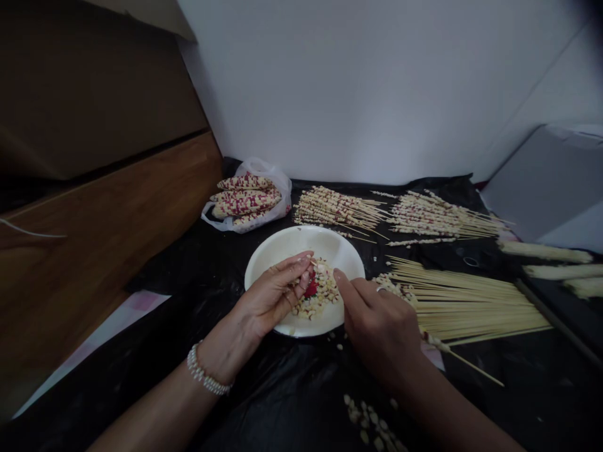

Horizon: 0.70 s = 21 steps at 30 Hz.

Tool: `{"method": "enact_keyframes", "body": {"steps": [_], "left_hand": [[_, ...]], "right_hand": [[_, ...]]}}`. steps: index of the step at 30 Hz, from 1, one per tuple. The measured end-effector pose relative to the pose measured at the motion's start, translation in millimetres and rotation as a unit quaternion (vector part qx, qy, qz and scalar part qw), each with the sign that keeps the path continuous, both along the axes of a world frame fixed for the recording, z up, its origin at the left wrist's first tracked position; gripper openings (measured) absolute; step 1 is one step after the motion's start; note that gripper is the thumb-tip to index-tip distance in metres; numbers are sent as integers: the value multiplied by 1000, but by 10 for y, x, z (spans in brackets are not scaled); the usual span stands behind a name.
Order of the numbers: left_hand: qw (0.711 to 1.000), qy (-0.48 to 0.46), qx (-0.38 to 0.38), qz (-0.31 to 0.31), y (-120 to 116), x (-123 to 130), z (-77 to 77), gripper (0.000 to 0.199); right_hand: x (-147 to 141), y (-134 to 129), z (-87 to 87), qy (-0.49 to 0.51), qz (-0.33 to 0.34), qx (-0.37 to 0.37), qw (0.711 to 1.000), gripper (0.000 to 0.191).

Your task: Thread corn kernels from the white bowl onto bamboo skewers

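Where the loaded skewer emerges from behind the right hand, I find it on the near right side of the bowl. Its threaded part lies next to that hand, its bare end clear of it. Long axis: oblique, bare end pointing away from the bowl toward the near right; by its line, the opposite end aims across the bowl toward the far left. I cannot see that tip.

Right hand: nearer to the skewer, at the bowl's right rim, fingers curled in and apparently clamped on the stick. Left hand: over the bowl's left half, fingertips pinched together on what I read as a kernel, roughly on the skewer's line. The two hands stand apart, fingertips facing.

Loose grains lie inside the bowl. Right of the bowl, I see bare sticks fanned lengthwise, left to right. Beyond the bowl, slightly right, lies a pile of filled skewers; beyond and left, a bag holding corn cobs.
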<state>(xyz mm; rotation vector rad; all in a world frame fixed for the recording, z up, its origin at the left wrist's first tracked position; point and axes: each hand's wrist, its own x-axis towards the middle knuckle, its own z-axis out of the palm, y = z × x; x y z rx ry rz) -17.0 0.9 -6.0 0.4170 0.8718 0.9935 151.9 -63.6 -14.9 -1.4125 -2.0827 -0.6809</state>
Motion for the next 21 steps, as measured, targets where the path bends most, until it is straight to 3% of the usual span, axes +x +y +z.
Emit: {"method": "enact_keyframes", "body": {"steps": [8,21], "left_hand": [[998,34,50,-10,0,50,51,16],[998,46,23,-39,7,27,51,17]], "right_hand": [[23,-21,44,-24,1,9,1000,33],[-15,-24,67,-29,-1,18,999,32]]}}
